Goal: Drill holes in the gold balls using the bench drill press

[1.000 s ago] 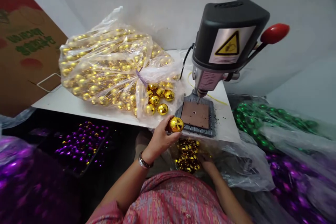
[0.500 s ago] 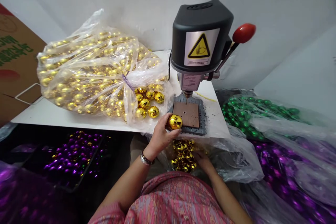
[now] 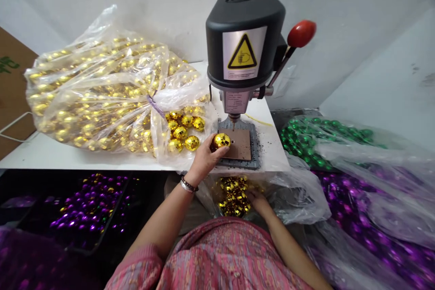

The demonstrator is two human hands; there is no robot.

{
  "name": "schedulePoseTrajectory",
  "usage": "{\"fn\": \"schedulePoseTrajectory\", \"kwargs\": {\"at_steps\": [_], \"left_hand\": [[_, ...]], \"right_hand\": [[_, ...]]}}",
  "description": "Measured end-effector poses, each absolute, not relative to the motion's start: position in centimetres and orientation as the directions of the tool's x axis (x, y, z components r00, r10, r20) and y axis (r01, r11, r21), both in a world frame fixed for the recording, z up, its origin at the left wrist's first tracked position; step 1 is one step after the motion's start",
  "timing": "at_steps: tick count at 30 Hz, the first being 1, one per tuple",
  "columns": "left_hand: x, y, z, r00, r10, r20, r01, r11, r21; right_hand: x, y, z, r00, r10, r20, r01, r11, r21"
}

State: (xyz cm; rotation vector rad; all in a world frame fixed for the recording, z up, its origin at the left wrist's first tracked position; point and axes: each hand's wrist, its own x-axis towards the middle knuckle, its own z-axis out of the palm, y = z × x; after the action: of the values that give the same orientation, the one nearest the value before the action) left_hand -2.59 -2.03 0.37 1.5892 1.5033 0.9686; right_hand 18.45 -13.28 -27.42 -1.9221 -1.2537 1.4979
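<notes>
My left hand (image 3: 206,157) grips a gold mirrored ball (image 3: 222,141) between thumb and fingers, at the left edge of the brown plate (image 3: 242,145) on the drill press (image 3: 245,41). The drill bit hangs above the plate, just behind the ball. Below the table edge, my right hand (image 3: 257,201) reaches to a heap of gold balls (image 3: 234,195) in a clear plastic bag (image 3: 288,195) at my lap. Its fingertips are hidden among the balls, so what they hold does not show. Several loose gold balls (image 3: 185,131) lie on the table left of my left hand.
A big tied bag of gold beads (image 3: 95,99) covers the table's left side. The press's red-knobbed lever (image 3: 302,34) sticks out to the right. Bags of green beads (image 3: 306,140) and purple beads (image 3: 353,208) lie at right; a dark tray (image 3: 112,222) holds purple beads at lower left.
The whole view has shifted, so the press and table appear further left and slightly higher. My left hand, still holding the ball, has moved it slightly toward the drill bit. My right hand stays at the heap.
</notes>
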Motion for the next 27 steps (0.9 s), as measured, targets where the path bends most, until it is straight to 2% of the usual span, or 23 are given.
{"fn": "schedulePoseTrajectory", "kwargs": {"at_steps": [4, 9, 17, 22, 27], "left_hand": [[-2.5, -0.5, 0.5, 0.109, 0.994, 0.02, 0.475, -0.07, 0.877], [-2.4, 0.4, 0.0, 0.188, 0.982, 0.028, 0.423, -0.107, 0.9], [-1.9, 0.7, -0.7, 0.196, 0.98, 0.028, 0.439, -0.113, 0.891], [-1.2, 0.4, -0.3, 0.159, 0.986, 0.044, 0.571, -0.128, 0.811], [-0.4, 0.1, 0.1, 0.107, 0.989, 0.099, 0.742, -0.146, 0.655]], "right_hand": [[18.3, -13.3, -27.3, -0.007, 0.778, -0.628, 0.363, -0.584, -0.726], [18.2, -13.2, -27.3, -0.01, 0.756, -0.655, 0.327, -0.616, -0.717], [18.1, -13.1, -27.0, -0.021, 0.761, -0.648, 0.304, -0.613, -0.729], [18.1, -13.1, -26.6, -0.02, 0.777, -0.629, 0.326, -0.59, -0.739], [17.9, -12.9, -25.4, 0.01, 0.825, -0.565, 0.38, -0.525, -0.761]]}}
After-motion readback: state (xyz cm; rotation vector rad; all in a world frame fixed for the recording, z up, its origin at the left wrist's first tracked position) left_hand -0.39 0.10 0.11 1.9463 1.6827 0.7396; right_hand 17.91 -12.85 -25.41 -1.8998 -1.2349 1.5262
